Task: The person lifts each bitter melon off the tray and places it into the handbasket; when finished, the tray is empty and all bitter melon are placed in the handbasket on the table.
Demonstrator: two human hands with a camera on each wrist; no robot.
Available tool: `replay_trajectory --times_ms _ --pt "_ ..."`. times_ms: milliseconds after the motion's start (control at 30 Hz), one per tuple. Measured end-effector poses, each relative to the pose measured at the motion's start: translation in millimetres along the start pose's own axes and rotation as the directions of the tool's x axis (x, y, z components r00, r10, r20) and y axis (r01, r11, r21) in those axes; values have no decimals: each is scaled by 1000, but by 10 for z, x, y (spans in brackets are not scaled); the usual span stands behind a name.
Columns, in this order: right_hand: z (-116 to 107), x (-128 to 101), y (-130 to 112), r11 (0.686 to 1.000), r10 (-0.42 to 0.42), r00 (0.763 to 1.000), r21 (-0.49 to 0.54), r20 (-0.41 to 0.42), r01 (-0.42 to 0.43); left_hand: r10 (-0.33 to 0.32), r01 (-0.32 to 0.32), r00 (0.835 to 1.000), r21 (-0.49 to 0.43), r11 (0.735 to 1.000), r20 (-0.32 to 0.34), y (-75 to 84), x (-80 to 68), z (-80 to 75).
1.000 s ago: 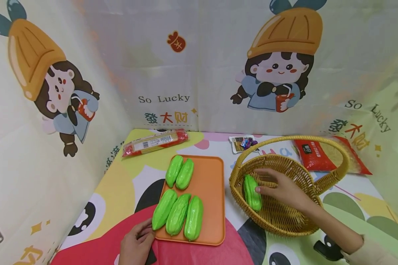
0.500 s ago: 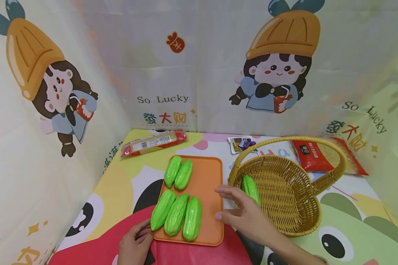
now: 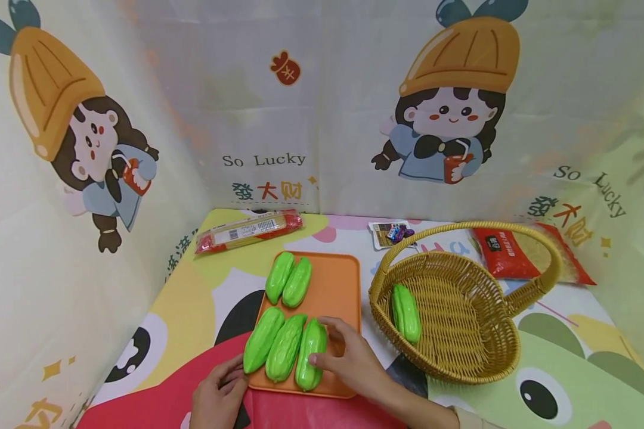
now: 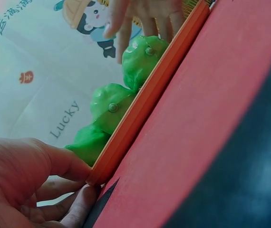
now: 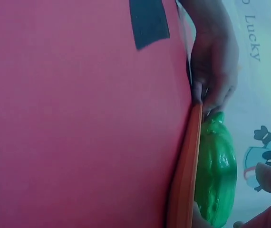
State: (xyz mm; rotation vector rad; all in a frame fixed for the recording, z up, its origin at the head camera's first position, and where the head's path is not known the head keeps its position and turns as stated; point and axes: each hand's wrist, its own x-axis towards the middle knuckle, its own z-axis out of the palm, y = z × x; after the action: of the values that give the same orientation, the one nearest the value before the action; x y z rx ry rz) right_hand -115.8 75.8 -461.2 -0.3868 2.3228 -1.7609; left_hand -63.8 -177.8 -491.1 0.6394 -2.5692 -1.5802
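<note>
Hands at the orange tray, six gourds counted

Gourds first — we count six glossy green plastic bitter gourds: five on the flat orange plastic tray (image 3: 339,286), two at its far end and three in a near row, and one lone gourd (image 3: 405,313) in the woven yellow wicker basket (image 3: 461,351) beside the tray. Our right hand (image 3: 349,357) curls its fingers and thumb round the rightmost near-row gourd (image 3: 310,354), which lies on the tray. Our left hand (image 3: 220,393) pinches the tray's near left corner. At the back lie three packets: one long red-ended packet (image 3: 249,230), one small snack packet (image 3: 392,233), one red bag (image 3: 520,251) partly hidden by the basket handle. Wrist views cut off most of the tray — only its edge and some gourds show.
</note>
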Motion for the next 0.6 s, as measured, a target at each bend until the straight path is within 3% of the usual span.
replay_trajectory --times_ms 600 --pt "43 75 97 999 -28 1000 -41 6 28 22 -22 1000 -29 999 -11 -12 -4 22"
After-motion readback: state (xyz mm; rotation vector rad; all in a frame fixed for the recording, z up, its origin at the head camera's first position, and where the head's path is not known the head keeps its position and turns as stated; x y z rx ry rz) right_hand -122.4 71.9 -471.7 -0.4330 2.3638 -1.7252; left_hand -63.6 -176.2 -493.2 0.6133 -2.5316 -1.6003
